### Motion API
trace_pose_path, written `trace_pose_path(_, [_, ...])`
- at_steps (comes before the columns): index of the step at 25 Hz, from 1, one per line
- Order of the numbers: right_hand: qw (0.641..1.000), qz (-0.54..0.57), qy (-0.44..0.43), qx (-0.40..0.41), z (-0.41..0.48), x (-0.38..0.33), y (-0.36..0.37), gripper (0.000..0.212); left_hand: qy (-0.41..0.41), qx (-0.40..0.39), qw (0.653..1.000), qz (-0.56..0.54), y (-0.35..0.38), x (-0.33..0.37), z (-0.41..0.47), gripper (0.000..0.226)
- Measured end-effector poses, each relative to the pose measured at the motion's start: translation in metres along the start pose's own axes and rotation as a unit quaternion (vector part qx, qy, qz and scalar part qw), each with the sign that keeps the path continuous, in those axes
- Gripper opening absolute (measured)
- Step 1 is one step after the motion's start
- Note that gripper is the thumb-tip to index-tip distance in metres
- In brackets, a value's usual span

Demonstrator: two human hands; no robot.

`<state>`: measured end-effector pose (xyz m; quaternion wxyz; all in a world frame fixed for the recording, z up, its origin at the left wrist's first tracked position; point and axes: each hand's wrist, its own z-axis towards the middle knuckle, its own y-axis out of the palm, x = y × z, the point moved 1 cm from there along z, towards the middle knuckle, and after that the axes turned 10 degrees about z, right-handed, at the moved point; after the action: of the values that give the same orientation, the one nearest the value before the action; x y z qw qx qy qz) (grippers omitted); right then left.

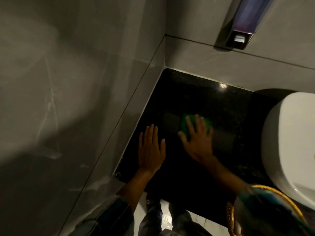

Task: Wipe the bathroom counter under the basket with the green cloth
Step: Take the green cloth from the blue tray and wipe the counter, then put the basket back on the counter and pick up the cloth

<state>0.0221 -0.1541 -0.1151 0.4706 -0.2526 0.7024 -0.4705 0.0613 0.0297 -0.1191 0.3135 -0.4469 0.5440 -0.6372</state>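
The black stone counter (213, 99) fills the corner between two grey walls. My right hand (198, 140) lies flat on the green cloth (185, 124), pressing it onto the middle of the counter; most of the cloth is hidden under my fingers. My left hand (150, 149) rests flat on the counter near the left wall, fingers apart, holding nothing. The woven basket (230, 217) with a golden rim sits at the counter's front right, partly cut off by the frame, with something bluish inside it.
A white basin (289, 142) stands on the counter at the right. A soap dispenser (242, 23) hangs on the back wall above. Grey tiled walls close the left and back sides. My feet and light floor show below the counter's front edge.
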Motion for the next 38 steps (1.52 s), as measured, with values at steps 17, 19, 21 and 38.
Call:
trace_pose_path(17, [0.995, 0.006, 0.096, 0.029, -0.016, 0.010, -0.001, 0.065, -0.011, -0.008, 0.999, 0.044, 0.009, -0.003, 0.010, 0.057])
trace_pose_path(19, [1.000, -0.007, 0.011, -0.002, 0.025, 0.005, -0.003, 0.064, -0.010, -0.001, 0.999, 0.049, 0.008, -0.001, 0.011, 0.057])
trace_pose_path(21, [0.999, -0.004, -0.014, -0.034, 0.072, 0.009, -0.012, 0.064, -0.006, -0.010, 0.999, 0.052, 0.007, 0.000, 0.011, 0.057])
trace_pose_path(38, [0.876, 0.103, 0.471, 0.007, -0.285, 0.137, -0.172, 0.101, 0.210, -0.383, 0.883, -0.170, -0.057, 0.175, -0.104, 0.045])
